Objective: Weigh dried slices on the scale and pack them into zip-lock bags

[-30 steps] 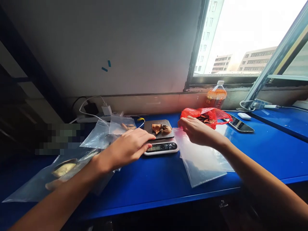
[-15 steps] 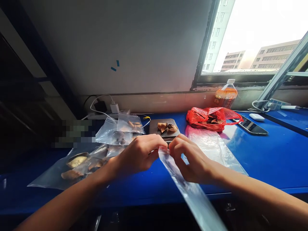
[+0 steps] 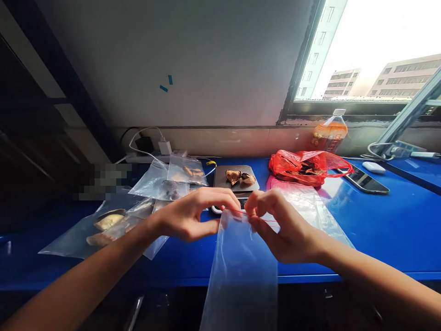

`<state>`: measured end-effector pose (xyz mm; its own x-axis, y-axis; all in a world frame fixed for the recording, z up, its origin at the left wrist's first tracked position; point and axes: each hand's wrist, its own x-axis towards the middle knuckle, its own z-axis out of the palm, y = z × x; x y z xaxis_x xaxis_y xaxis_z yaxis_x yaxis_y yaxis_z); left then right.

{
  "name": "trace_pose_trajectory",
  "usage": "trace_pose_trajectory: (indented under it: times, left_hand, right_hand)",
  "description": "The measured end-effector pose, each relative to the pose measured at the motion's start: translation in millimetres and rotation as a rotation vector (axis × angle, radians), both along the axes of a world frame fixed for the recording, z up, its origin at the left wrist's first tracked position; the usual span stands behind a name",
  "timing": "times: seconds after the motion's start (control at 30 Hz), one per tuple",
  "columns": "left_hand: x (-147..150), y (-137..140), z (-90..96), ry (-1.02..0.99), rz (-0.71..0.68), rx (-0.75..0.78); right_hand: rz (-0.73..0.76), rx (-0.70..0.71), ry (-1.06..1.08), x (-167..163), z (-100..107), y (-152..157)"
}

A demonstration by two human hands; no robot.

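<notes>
A clear zip-lock bag (image 3: 246,266) with a red seal line hangs from both hands over the table's front edge; I see nothing inside it. My left hand (image 3: 196,214) pinches the top edge near its left corner. My right hand (image 3: 282,225) grips the same edge further right, thumb and fingertips together at the red line. Just beyond the hands is a small digital scale (image 3: 220,177), its front partly hidden by my fingers. Two brown dried pieces, like shell or husk (image 3: 240,178), rest on its plate.
Several filled clear bags (image 3: 151,184) lie to the left. On the right are a red plastic bag (image 3: 289,165) of dark pieces, flat clear bags (image 3: 310,209), a phone (image 3: 370,180), a white case (image 3: 374,167) and a bottle (image 3: 332,133). A power strip (image 3: 138,158) sits at the wall.
The clear bag has turned from a narrow, edge-on strip slanting right to hanging broad and facing me. My hands stay on its top edge, and the view has shifted slightly.
</notes>
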<state>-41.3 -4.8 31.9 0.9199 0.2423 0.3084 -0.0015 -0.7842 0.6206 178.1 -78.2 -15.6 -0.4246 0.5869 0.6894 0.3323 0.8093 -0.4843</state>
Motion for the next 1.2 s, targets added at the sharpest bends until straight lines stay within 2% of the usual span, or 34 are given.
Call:
trace_pose_trajectory:
  times: [0.13,0.27,0.4,0.53,0.63,0.7,0.77,0.87,1.07,1.2]
  left_hand:
    - [-1.4,-11.1,9.5,0.032,-0.05,-0.116]
    - [0.7,-10.9,5.5,-0.022,-0.005,-0.124]
    - [0.0,-3.4,4.3,0.017,0.046,-0.118]
    - [-1.5,-6.6,10.3,0.102,0.019,-0.127]
    - [0.8,-14.6,10.9,0.228,-0.073,-0.194]
    - [3.6,-18.1,8.5,0.287,-0.14,-0.221]
    - [6.3,-19.2,5.7,0.31,-0.158,-0.205]
    - [9.2,-18.5,3.4,0.313,-0.139,-0.172]
    - [13.6,-20.4,1.1,0.317,-0.16,-0.153]
    - [11.8,-18.8,0.8,0.315,-0.168,-0.105]
  right_hand:
    - [-0.102,0.076,-0.055,5.5,-0.6,13.9]
    - [-0.101,-0.02,-0.043,13.6,5.5,28.8]
    - [-0.208,-0.157,0.137,13.1,8.6,34.3]
    - [-0.358,-0.112,0.253,16.3,6.9,45.0]
    - [-0.531,-0.006,0.097,25.5,-0.6,65.2]
    - [-0.586,0.003,-0.051,31.1,-8.8,80.4]
    - [-0.594,-0.042,-0.139,34.3,-16.8,92.2]
    - [-0.617,-0.096,-0.155,35.5,-23.0,99.9]
    - [-0.593,-0.088,-0.207,33.0,-19.2,98.2]
    - [-0.628,-0.09,-0.302,30.8,-12.1,95.4]
